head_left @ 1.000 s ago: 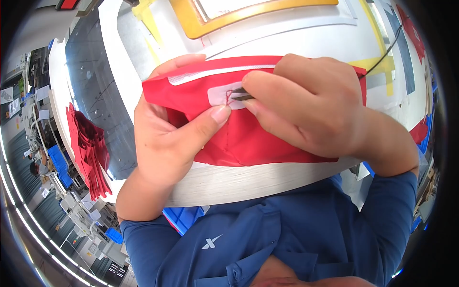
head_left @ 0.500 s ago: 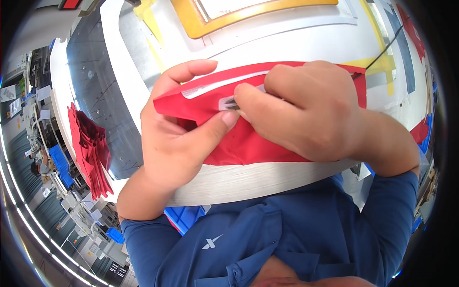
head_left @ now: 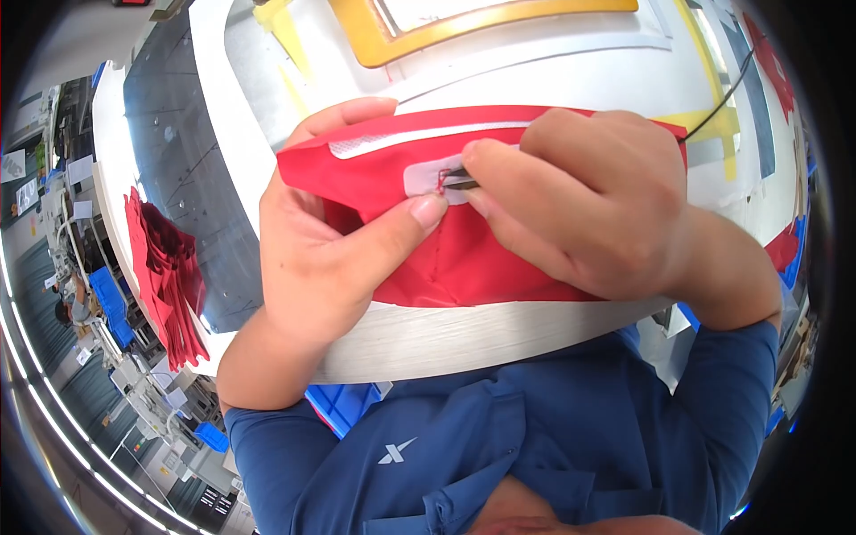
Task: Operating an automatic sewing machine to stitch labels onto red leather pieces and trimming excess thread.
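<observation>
A red fabric piece (head_left: pixel 499 263) lies over the table's near edge, its upper part folded and lifted. My left hand (head_left: pixel 325 241) pinches the fold, thumb on top by a small white patch (head_left: pixel 421 178) and fingers behind the cloth. A white mesh strip (head_left: pixel 428 132) runs along the fold above the patch. My right hand (head_left: pixel 588 196) is closed on small dark metal thread snips (head_left: pixel 457 178), most of which its fingers hide. The tips of the snips lie over the patch, at a loop of red thread (head_left: pixel 440 180) beside my left thumb.
Beyond the cloth is a yellow frame (head_left: pixel 366 45) on the white tabletop (head_left: pixel 535 85), with yellow tape (head_left: pixel 709 125) to its right. A pile of red fabric pieces (head_left: pixel 165 281) hangs at the left edge. Below the table sits a blue bin (head_left: pixel 343 406).
The snips' tips have shifted up and slightly right, uncovering more of the white patch and the red thread. The folded cloth has risen a little, with my left hand still pinching it.
</observation>
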A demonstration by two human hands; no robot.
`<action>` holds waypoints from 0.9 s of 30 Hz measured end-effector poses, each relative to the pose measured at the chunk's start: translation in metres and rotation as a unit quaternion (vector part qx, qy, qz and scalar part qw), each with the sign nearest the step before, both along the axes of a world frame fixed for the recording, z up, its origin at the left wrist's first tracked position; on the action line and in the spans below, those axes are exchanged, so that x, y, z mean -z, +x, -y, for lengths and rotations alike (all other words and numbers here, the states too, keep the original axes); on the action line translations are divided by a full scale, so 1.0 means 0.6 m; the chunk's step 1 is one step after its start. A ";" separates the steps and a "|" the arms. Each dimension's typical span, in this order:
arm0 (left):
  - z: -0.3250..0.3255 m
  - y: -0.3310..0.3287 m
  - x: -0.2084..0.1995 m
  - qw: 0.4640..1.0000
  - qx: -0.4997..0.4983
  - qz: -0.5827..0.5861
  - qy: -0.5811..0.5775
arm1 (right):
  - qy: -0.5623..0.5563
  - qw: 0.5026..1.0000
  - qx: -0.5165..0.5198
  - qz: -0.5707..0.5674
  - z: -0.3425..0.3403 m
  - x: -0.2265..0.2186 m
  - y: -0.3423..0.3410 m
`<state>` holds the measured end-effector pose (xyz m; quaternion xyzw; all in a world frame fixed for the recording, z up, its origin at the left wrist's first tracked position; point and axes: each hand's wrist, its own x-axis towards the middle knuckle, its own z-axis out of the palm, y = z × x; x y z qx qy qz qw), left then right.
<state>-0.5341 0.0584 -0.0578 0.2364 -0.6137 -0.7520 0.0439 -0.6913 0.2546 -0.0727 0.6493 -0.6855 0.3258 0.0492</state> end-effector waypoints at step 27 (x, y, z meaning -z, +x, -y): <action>0.000 -0.001 0.001 1.000 0.019 0.002 0.005 | 0.024 0.999 0.028 0.035 -0.003 -0.008 0.001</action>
